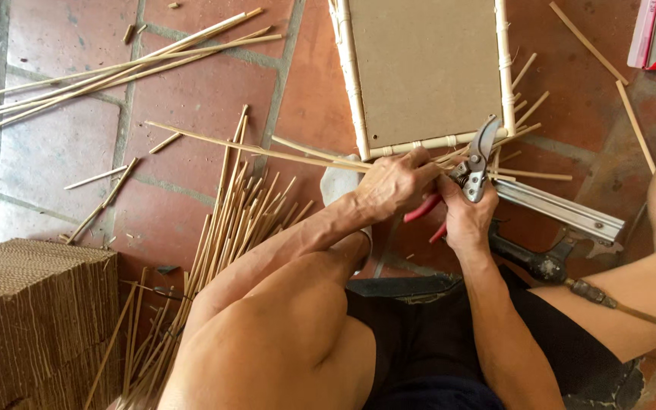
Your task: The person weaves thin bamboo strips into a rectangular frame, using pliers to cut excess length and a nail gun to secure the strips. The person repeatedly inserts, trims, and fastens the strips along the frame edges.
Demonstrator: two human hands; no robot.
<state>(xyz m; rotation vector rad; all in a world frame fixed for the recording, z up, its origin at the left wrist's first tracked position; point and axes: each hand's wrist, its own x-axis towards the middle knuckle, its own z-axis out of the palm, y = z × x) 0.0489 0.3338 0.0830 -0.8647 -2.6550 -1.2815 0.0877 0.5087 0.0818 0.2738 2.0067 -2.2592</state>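
Knee [282,334] close, R hand [465,216] gripping shears [474,163], handles half hidden

pruning shears [471,171]: showing red handles and grey steel blades
bamboo strips [229,216]: lying pale tan
floor tiles [199,91]: showing terracotta red with grey grout
framed board [425,68]: showing plain brown inside a cream frame
cardboard stack [32,319]: showing brown ribbed edges

Red tile floor [191,99] with grey grout; a corrugated cardboard stack [32,319] sits on it, daylight pale beyond it.
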